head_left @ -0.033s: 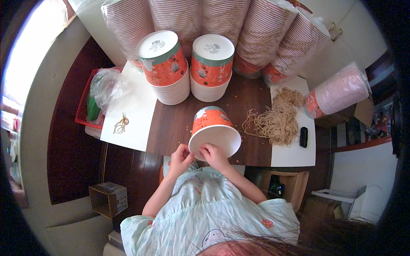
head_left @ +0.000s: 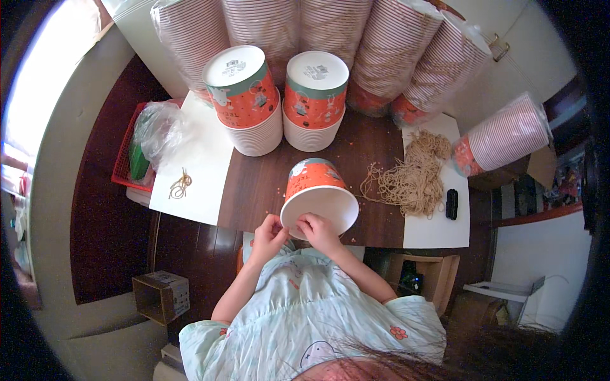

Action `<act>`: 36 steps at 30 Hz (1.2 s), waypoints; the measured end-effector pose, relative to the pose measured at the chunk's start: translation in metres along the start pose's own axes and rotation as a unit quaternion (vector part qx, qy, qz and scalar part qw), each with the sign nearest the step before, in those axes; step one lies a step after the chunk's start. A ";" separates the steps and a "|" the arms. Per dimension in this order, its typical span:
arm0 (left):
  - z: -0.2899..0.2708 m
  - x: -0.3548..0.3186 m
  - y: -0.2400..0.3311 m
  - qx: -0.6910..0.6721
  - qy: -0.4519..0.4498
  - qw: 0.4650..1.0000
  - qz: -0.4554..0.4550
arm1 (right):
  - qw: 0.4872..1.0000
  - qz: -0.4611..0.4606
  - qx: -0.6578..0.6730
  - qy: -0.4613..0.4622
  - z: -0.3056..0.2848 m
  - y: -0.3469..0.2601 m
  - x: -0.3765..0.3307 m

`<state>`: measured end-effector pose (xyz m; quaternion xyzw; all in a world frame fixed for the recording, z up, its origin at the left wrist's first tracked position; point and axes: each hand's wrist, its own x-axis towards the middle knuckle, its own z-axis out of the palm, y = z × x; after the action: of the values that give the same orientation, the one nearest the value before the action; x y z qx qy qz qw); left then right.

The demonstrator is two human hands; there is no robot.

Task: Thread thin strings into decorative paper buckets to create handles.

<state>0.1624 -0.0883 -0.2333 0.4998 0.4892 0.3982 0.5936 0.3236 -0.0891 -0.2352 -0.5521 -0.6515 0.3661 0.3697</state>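
Could tip the paper bucket at left fingers and right fingers, unclear if clamped, by over-tugging its rim.

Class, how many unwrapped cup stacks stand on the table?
2: the left stack and the right stack, side by side beyond the lone cup; others may hide behind.

Cup: orange print, green base band, white inside and rim. Tipped over, mouth toward bottom of frame, base toward top. Sits mid-frame, slightly below center.
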 end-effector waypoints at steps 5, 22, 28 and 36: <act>-0.001 0.001 -0.004 0.010 -0.001 1.000 0.005 | 0.998 -0.039 -0.037 -0.008 -0.001 0.002 -0.001; 0.001 0.001 -0.004 -0.012 -0.003 1.000 -0.001 | 0.993 -0.072 -0.093 0.022 0.001 0.002 -0.006; 0.001 0.001 -0.007 0.003 -0.004 1.000 0.003 | 0.993 -0.078 -0.085 0.015 -0.001 -0.001 -0.007; 0.002 0.000 0.000 0.000 -0.008 1.000 0.005 | 0.995 -0.075 -0.062 -0.018 -0.008 -0.007 -0.006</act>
<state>0.1644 -0.0891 -0.2335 0.5059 0.4817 0.3971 0.5953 0.3280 -0.0954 -0.2259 -0.5165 -0.7193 0.3063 0.3492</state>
